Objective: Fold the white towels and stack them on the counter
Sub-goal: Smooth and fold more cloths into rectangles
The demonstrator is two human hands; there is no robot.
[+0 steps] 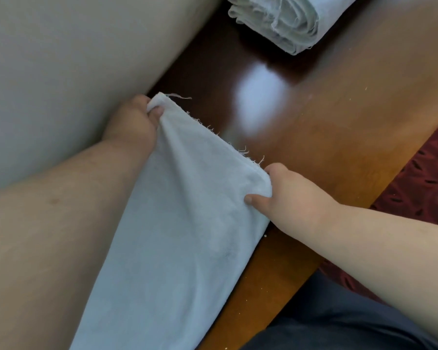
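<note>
I note one folded towel stack done at the tabletop's far end; my left hand and right hand fingers pinch the white towel's corners nearer me, fold unfinished.

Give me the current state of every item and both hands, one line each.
white towel: held up by two corners, frayed edge stretched between the hands, rest hanging toward the camera.
left hand: pinching the far corner.
right hand: pinching the near corner.
folded towels: stacked on the counter.
counter: glossy, lint-speckled.
</note>
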